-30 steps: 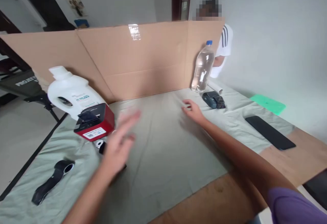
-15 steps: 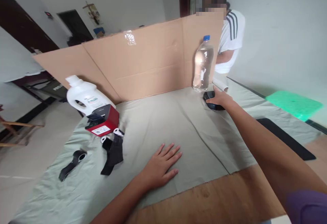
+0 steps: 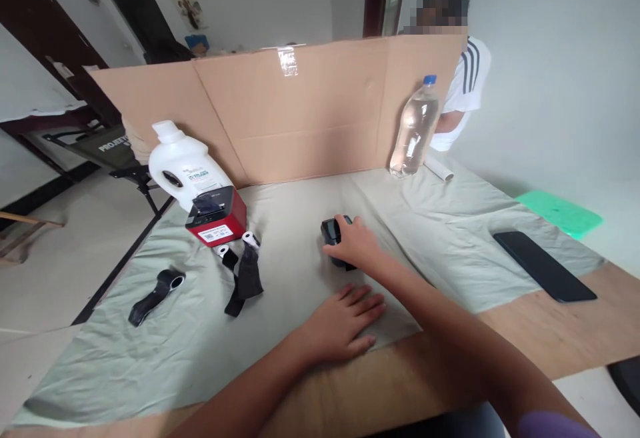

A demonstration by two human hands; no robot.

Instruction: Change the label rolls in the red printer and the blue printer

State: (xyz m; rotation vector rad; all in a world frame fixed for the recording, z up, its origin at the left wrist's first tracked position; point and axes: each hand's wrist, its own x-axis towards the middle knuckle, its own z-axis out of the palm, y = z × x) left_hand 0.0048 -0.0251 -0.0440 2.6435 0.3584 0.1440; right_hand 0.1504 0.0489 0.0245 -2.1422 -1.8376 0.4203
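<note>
My right hand (image 3: 357, 241) is closed around a small black boxy object (image 3: 330, 230) near the middle of the cloth; its exact kind is hard to make out under the fingers. Just in front of it, nearer to me, my left hand (image 3: 345, 325) lies flat, palm down with fingers stretched, on the pale green cloth (image 3: 295, 251). To the left are two rolls with black strips (image 3: 250, 277) unrolled from them, beside a red and black box-shaped device (image 3: 217, 218). Another black roll with a loose tail (image 3: 156, 297) rests farther left.
A white jug (image 3: 187, 165) stands behind the red device. Upright cardboard (image 3: 305, 118) closes off the back, with a clear bottle with a blue cap (image 3: 415, 128) and a white tube (image 3: 439, 170) at right. A black phone (image 3: 545, 266) lies near the right edge. Beyond the cardboard is a person (image 3: 463, 91).
My right hand has brought the black object from beside the bottle leftward and closer to me. The left hand remains flat on the cloth, and the camera view has shifted.
</note>
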